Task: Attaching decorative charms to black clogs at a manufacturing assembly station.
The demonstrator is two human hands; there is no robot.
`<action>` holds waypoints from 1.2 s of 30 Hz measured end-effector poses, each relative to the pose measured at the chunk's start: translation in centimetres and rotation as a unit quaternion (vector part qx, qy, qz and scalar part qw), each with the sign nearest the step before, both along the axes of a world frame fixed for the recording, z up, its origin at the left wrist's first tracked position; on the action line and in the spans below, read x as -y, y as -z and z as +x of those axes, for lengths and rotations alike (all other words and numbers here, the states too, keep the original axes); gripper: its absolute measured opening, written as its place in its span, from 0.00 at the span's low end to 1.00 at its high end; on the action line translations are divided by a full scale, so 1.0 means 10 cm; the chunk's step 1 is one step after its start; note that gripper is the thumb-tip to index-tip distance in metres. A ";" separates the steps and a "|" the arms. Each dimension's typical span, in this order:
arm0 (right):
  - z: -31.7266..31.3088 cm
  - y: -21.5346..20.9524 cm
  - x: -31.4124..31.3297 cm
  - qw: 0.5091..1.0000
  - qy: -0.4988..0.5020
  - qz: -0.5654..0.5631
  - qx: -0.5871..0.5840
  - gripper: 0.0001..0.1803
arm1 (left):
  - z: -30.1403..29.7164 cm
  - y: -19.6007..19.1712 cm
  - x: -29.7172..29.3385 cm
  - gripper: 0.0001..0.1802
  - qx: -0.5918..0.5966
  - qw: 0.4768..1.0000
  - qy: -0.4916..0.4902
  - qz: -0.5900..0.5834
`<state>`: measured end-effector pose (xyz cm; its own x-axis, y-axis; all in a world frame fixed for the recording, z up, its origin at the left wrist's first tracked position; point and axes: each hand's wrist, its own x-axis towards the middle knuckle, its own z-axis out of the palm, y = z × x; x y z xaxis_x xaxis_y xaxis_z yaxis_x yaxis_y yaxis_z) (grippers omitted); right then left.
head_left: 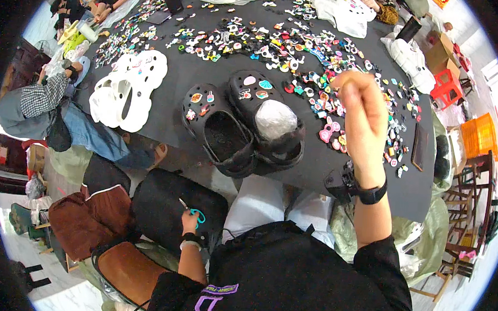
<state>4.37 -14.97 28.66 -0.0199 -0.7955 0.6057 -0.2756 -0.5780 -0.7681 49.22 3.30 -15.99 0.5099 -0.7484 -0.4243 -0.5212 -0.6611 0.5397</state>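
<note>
**Black clogs on a dark table**

The pair is set near centre, toward 12 o'clock. Teal-handled scissors are gripped in the left hand at 7 o'clock. The right hand is raised, curled, at 2 o'clock; whether anything is pinched cannot be told. Loose charms are scattered from 11 to 2 o'clock.

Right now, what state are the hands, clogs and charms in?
Left hand: gripping teal-handled metal scissors.
Right hand: raised, curled, contents unclear.
Black fur-lined clogs: upright, both decorated, one stuffed with a crumpled white wad.
White perforated clogs: side by side.
Small multicoloured charms: loose, scattered.
</note>
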 end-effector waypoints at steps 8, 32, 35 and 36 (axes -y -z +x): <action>0.14 -0.47 -0.04 0.977 -0.014 -0.211 0.002 0.10 | -1.15 -2.49 1.06 0.08 -0.045 0.897 0.109 -0.425; -0.32 0.24 -0.97 0.953 -0.179 0.032 0.242 0.07 | -2.10 -4.21 0.91 0.08 -0.430 0.763 0.459 -0.151; -0.14 0.44 -0.95 0.934 -0.277 0.147 0.169 0.06 | -1.75 -4.22 0.81 0.09 -0.411 0.811 0.388 -0.149; -0.07 0.47 -0.94 0.926 -0.307 0.173 0.134 0.06 | -1.62 -4.17 0.75 0.09 -0.359 0.846 0.346 -0.188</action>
<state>3.71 -5.55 23.97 0.3868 -0.8528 0.3509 0.2513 -0.2687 -0.9299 33.05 -4.19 25.70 -0.3947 -0.9130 -0.1034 -0.1609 -0.0421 0.9861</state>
